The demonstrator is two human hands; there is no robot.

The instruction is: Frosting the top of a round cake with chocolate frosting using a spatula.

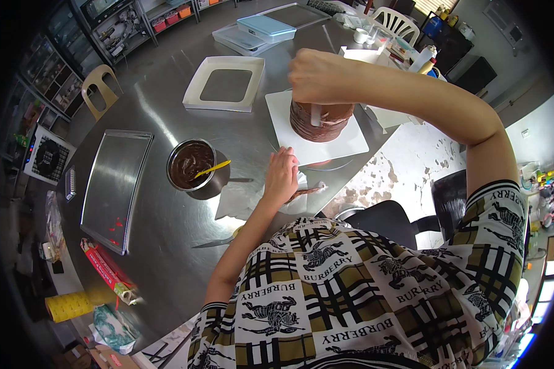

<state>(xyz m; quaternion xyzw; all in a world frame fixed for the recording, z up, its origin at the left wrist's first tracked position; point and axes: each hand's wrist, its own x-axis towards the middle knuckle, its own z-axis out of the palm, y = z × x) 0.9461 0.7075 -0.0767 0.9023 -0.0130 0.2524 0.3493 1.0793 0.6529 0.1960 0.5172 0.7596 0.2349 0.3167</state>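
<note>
A round chocolate-frosted cake (322,127) stands on a square white cake board (284,117). Beneath the board shows the curved rim of a clear turntable (334,167). My right hand (317,76) is closed above the cake and hides much of its top. From under it a pale, flat scraper (316,115) reaches down against the frosted side. My left hand (282,177) lies at the board's near left edge, fingers extended and close together. Under that hand is white paper (240,203), with a chocolate-smeared tool (307,192) on it, partly hidden.
Left of me stands a metal pot (191,165) of chocolate frosting with a yellow-handled spatula (212,169). A knife blade (212,242) lies near my left forearm. A metal tray (115,189), a baking paper box (106,272) and a windowed cake-box lid (225,84) are further off.
</note>
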